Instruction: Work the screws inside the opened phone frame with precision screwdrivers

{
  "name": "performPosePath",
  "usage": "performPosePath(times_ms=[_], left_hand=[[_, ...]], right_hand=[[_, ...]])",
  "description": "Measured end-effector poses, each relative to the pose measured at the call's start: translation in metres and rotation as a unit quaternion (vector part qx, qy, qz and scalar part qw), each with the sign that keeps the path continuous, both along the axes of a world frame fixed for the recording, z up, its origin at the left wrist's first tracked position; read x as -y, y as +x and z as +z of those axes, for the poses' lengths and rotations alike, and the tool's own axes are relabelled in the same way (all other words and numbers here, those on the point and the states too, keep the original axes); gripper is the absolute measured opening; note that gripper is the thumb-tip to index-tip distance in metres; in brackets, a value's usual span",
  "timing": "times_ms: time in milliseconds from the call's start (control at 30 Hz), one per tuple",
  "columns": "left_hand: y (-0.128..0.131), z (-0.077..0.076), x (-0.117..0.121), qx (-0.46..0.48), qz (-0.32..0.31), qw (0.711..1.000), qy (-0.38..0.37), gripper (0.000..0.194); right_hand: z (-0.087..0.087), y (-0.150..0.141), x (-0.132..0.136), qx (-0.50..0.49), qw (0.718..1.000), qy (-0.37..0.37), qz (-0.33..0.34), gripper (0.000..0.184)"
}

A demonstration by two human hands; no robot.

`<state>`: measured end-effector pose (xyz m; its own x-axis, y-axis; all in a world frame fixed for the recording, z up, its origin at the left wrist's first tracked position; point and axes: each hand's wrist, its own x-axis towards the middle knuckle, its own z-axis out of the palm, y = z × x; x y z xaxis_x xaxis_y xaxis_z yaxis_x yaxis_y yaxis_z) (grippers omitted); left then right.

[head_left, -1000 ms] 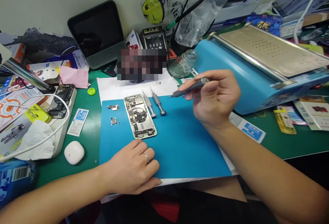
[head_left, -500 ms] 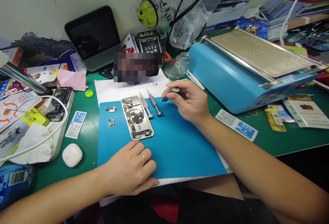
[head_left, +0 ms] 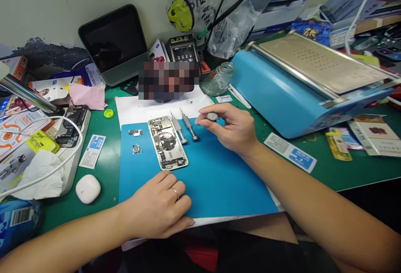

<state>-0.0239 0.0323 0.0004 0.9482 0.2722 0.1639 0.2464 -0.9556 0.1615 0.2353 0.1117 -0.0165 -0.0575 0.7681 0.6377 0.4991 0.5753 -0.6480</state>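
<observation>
My right hand (head_left: 233,127) pinches a grey screwdriver (head_left: 212,116) above the blue mat (head_left: 225,189); its round cap faces me and most of the shaft is hidden. Just left of that hand lie two more screwdrivers, one dark grey (head_left: 188,125) and one lighter (head_left: 179,130). Beside them is an opened phone (head_left: 168,143) with its inner parts bare. My left hand (head_left: 164,204), with a ring on one finger, rests curled at the mat's near edge, below the phone and apart from it; nothing shows in it. Small phone parts (head_left: 135,132) sit left of the phone.
A blue machine with a metal plate (head_left: 322,62) stands at the right. Behind the mat are a glass jar (head_left: 218,79) and a dark screen (head_left: 112,35). A white case (head_left: 88,189), another opened phone (head_left: 72,125) and boxes crowd the left side.
My right hand has moved left and down toward the two lying screwdrivers. The held screwdriver has turned, so its cap now faces me. My left hand stays in place on the mat.
</observation>
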Motion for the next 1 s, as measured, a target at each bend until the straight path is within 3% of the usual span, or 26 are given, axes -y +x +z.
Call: performPosePath(times_ms=[333,1000], left_hand=[[0.0002,0.0005,0.0004,0.004,0.001,1.000,-0.002,0.033],[0.0000,0.0020,-0.0006,0.009,0.000,1.000,-0.005,0.033]], right_hand=[[0.0097,-0.0045,0.0028,0.019,0.998,0.048,0.020,0.011],[0.0073,-0.0022,0.0027,0.021,0.997,0.047,0.051,0.017]])
